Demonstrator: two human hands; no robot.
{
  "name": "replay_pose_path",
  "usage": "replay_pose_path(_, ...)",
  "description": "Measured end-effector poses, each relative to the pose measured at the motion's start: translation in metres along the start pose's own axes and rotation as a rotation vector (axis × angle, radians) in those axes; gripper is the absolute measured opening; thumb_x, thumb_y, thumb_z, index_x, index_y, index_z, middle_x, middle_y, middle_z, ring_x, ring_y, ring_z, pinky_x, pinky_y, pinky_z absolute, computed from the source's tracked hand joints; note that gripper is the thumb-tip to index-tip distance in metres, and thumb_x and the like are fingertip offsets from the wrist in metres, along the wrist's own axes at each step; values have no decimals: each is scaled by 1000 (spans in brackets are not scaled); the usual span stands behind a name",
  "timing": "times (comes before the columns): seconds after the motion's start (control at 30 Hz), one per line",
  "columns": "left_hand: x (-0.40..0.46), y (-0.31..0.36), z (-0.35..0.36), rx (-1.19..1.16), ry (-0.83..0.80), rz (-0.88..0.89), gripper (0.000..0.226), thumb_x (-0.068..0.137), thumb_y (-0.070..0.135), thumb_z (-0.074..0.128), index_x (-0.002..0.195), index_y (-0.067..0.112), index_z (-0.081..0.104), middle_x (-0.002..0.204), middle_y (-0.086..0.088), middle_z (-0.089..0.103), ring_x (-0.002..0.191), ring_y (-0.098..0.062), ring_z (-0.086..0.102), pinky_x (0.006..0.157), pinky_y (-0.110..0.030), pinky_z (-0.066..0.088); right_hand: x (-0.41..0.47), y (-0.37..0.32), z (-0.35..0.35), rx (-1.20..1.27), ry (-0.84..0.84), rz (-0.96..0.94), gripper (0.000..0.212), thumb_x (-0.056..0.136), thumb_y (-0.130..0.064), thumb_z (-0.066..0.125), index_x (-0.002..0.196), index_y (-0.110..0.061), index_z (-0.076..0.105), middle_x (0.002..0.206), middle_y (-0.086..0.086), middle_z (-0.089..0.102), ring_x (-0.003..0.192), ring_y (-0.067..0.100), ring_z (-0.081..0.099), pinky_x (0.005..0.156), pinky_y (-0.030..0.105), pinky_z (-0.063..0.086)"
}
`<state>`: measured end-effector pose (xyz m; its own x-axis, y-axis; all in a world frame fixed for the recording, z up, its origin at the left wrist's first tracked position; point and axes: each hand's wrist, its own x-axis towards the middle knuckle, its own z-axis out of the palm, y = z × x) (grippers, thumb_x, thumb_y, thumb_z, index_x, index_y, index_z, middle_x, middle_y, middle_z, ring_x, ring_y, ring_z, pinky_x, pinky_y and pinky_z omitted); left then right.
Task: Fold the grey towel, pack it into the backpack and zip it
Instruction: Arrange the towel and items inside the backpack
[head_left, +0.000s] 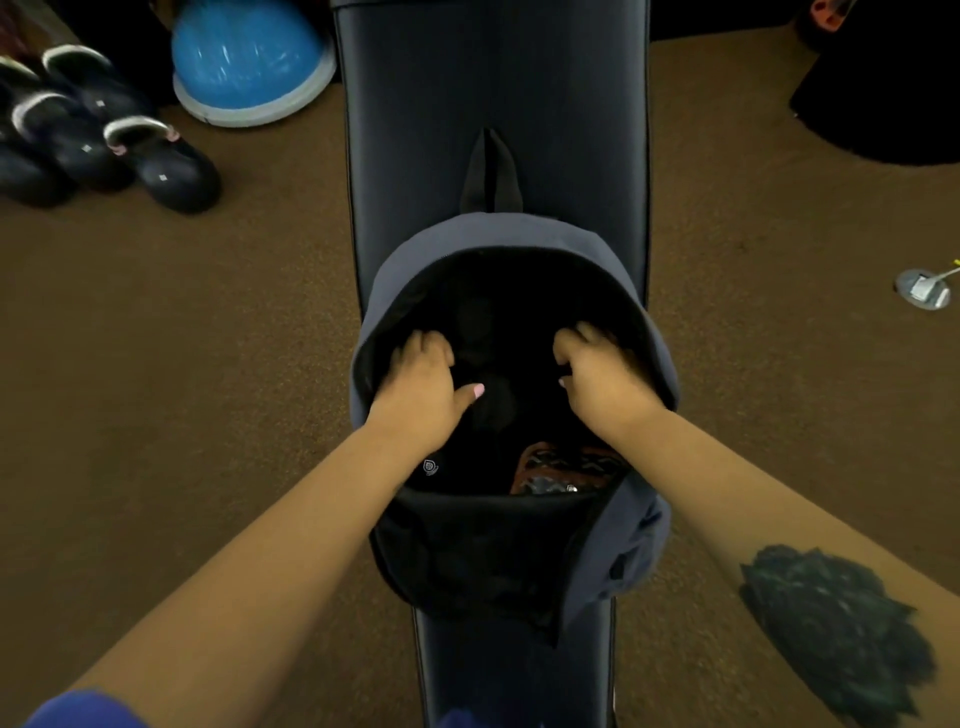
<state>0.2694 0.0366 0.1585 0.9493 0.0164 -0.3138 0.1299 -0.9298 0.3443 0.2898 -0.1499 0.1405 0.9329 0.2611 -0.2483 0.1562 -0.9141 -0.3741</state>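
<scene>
- i judge the packing step: left hand (423, 384) and right hand (597, 376) reach inside the open backpack (519, 234) at frame centre on the surface (493, 78), fingers curled.
- grey towel not discernible; grasp untellable.
- next: withdraw, zip.
- small emblem (430, 466), unreadable.

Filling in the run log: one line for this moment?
stage: packing | backpack: open, on bench | left hand, right hand: inside opening, fingers curled | towel: not discernible | zip: undone
</scene>
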Motion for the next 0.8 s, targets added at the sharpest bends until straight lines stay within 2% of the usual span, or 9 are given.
replay_pose_path(0.07,-5,1,0,77,-64,-36,62,83,40,64,126,3,40,132,-15,38,124,-31,38,103,-38,34,-8,-5,0,6,9,-124,15,84,-6,59,97,-8,52,106,12,52,99,31,51,77,35,40)
replay_pose_path(0.13,-8,1,1,160,-175,-88,76,81,43,66,134,1,32,138,-16,32,128,-33,34,108,-39,31,-15,-10,3,-28,-123,-144,17,84,-15,64,97,-11,54,105,10,56,98,31,56,73,35,44)
replay_pose_path(0.27,-10,-1,5,293,-335,-201,89,77,38,73,140,1,21,142,-15,25,132,-34,31,108,-40,32,-19,-10,24,-282,-510,-2,36,83,-20,64,117,-9,58,118,13,62,107,32,61,81,37,51)
replay_pose_path(0.4,-8,0,10,414,-368,-237,90,75,28,76,140,1,19,142,-15,19,129,-34,34,102,-39,41,-13,-3,45,-350,-738,151,53,88,-22,58,137,-8,42,137,15,48,123,31,51,97,38,45)
replay_pose_path(0.5,-9,-4,13,499,-366,-238,83,80,21,71,140,0,18,144,-17,16,129,-33,34,102,-38,41,-9,-2,52,-321,-774,226,67,88,-24,59,144,-7,26,145,17,35,131,34,41,104,40,39)
replay_pose_path(0.6,-6,-8,16,474,-372,-244,82,82,19,70,141,-1,17,142,-18,23,131,-32,34,103,-36,40,-10,0,60,-301,-765,269,71,89,-23,58,146,-8,18,148,18,31,133,35,38,105,41,38)
replay_pose_path(0.73,1,-15,13,167,-373,-342,95,71,16,80,142,7,16,143,-16,30,134,-33,35,107,-39,36,-13,-2,65,-339,-767,246,74,88,-21,60,147,-10,15,147,18,30,132,37,38,103,42,39)
replay_pose_path(0.8,-2,-18,11,33,-366,-327,92,72,16,79,141,10,18,143,-14,31,134,-32,35,108,-39,34,-13,-2,64,-357,-765,218,75,88,-22,60,147,-10,16,146,18,32,131,37,40,102,42,40)
